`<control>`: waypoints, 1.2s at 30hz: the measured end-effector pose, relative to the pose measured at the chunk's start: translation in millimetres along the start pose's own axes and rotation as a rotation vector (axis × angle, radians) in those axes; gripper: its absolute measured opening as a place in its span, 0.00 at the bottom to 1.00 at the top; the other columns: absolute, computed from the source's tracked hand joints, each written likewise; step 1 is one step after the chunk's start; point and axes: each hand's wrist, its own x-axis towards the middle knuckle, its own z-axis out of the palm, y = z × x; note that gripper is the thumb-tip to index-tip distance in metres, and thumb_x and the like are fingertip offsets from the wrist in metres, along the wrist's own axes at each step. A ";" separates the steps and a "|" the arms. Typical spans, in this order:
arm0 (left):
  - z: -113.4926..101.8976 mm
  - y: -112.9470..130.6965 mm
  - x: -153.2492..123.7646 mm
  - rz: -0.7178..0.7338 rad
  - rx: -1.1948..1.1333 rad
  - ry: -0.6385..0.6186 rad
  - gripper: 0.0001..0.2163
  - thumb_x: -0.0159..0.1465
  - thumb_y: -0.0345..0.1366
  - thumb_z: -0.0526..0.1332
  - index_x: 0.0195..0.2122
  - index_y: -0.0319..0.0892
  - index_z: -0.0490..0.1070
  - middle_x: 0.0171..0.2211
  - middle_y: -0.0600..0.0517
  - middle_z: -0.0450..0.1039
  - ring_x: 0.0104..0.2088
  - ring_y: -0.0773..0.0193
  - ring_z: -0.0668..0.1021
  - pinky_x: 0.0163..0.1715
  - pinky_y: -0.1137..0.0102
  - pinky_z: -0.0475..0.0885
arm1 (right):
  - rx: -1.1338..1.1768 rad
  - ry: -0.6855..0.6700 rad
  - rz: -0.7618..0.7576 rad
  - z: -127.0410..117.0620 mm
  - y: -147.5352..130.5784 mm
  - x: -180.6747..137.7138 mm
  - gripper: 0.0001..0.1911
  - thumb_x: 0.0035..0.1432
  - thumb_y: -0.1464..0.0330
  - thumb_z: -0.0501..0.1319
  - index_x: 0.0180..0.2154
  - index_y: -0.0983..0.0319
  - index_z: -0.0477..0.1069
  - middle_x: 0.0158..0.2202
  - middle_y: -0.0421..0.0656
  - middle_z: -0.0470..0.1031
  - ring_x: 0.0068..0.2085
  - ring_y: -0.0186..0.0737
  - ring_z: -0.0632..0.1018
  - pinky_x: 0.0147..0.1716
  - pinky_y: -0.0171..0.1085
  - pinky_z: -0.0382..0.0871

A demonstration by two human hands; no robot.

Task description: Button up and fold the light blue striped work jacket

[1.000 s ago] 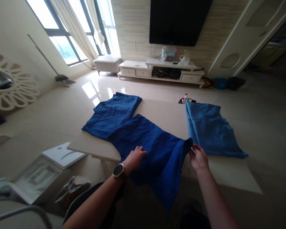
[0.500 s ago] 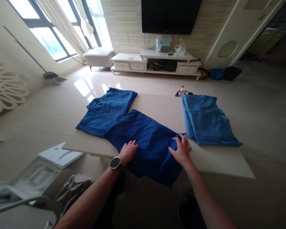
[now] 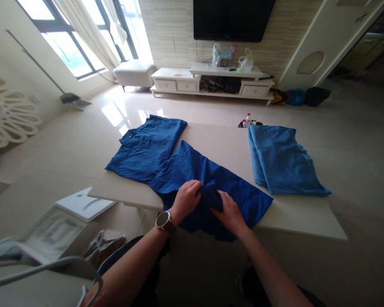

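Observation:
A dark blue garment (image 3: 233, 181) lies spread across the low table, wrinkled, with a small label showing at its far left end. Its front part hangs over the near table edge. My left hand (image 3: 187, 198) grips a raised fold of the cloth near the middle, fingers curled. Just to its right, my right hand (image 3: 228, 211) has the same bunched cloth between thumb and fingers. Some fingertips are hidden in the folds. Farther right lies a lighter blue folded cloth (image 3: 281, 162), which neither hand touches.
The pale tabletop (image 3: 219, 140) bears both cloths. At lower left are an open white box (image 3: 80, 204) and a curved chair rail (image 3: 41, 266). Beyond the table, bottles (image 3: 248, 119) show past its far edge, and a white TV cabinet (image 3: 176, 76) stands by the wall.
My right hand has moved left from the garment's right edge to its middle, and my left hand slightly right and up. The cloth between them is now bunched, and its right corner lies flat on the table.

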 end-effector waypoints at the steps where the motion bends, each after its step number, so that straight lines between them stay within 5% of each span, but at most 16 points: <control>1: 0.5 0.7 0.1 0.015 0.015 -0.025 0.10 0.66 0.27 0.54 0.44 0.44 0.72 0.42 0.48 0.77 0.44 0.57 0.77 0.49 0.63 0.70 | 0.024 0.004 -0.001 -2.3 -0.2 2.0 0.23 0.65 0.61 0.58 0.60 0.56 0.68 0.57 0.49 0.75 0.58 0.50 0.76 0.58 0.49 0.70; 5: -7.3 -9.4 4.0 -0.048 0.144 -0.014 0.12 0.63 0.27 0.59 0.46 0.45 0.72 0.44 0.49 0.77 0.48 0.54 0.76 0.50 0.60 0.69 | 0.044 0.134 0.041 -16.0 -0.1 7.8 0.18 0.69 0.64 0.50 0.47 0.57 0.77 0.45 0.48 0.83 0.48 0.50 0.82 0.51 0.44 0.71; 11: -31.9 -51.9 11.1 -0.401 0.316 0.203 0.11 0.67 0.36 0.59 0.50 0.47 0.74 0.50 0.45 0.74 0.54 0.48 0.72 0.51 0.56 0.70 | 0.145 0.445 0.095 -31.7 6.7 8.3 0.17 0.64 0.61 0.54 0.42 0.61 0.78 0.38 0.49 0.83 0.40 0.50 0.81 0.44 0.43 0.71; 15: -28.6 -67.5 7.4 -0.472 0.253 -0.020 0.22 0.61 0.40 0.66 0.57 0.48 0.71 0.54 0.44 0.70 0.56 0.45 0.70 0.53 0.54 0.72 | 0.192 0.512 0.163 -38.4 7.8 7.6 0.17 0.62 0.61 0.55 0.41 0.62 0.78 0.33 0.47 0.82 0.34 0.47 0.79 0.40 0.41 0.70; 20: -0.4 -44.3 -3.7 -0.303 0.126 -0.410 0.47 0.50 0.41 0.75 0.69 0.53 0.53 0.66 0.41 0.57 0.64 0.38 0.63 0.57 0.43 0.69 | 0.255 0.681 0.213 -48.3 5.3 9.1 0.17 0.60 0.58 0.56 0.39 0.61 0.78 0.35 0.47 0.82 0.38 0.47 0.78 0.41 0.40 0.69; 25: 23.6 -22.8 -8.1 -0.112 0.232 -0.416 0.42 0.53 0.28 0.68 0.67 0.54 0.52 0.70 0.42 0.53 0.72 0.40 0.53 0.61 0.41 0.65 | 0.443 0.804 0.287 -55.4 20.1 15.1 0.15 0.55 0.59 0.59 0.37 0.60 0.78 0.35 0.43 0.81 0.40 0.45 0.76 0.45 0.40 0.68; 31: 16.0 -56.9 -1.3 -0.324 0.391 -0.504 0.43 0.51 0.26 0.67 0.68 0.49 0.54 0.72 0.35 0.47 0.72 0.22 0.47 0.58 0.29 0.61 | 0.685 1.087 0.438 -76.3 55.1 24.6 0.14 0.48 0.62 0.60 0.36 0.60 0.77 0.35 0.39 0.78 0.41 0.41 0.75 0.50 0.41 0.69; 33: 10.3 -68.5 -1.2 -0.397 0.410 -0.521 0.42 0.51 0.27 0.68 0.67 0.49 0.57 0.71 0.34 0.50 0.70 0.21 0.54 0.56 0.31 0.65 | 0.742 1.132 0.517 -84.3 64.2 26.6 0.13 0.46 0.63 0.60 0.35 0.60 0.76 0.35 0.38 0.78 0.42 0.42 0.75 0.53 0.43 0.69; 36: 5.9 -77.6 -2.5 -0.413 0.399 -0.475 0.31 0.56 0.24 0.60 0.62 0.48 0.64 0.64 0.36 0.62 0.58 0.37 0.73 0.50 0.46 0.73 | 0.752 1.134 0.589 -90.8 72.3 28.5 0.10 0.45 0.65 0.60 0.32 0.60 0.74 0.35 0.38 0.77 0.43 0.41 0.76 0.56 0.44 0.69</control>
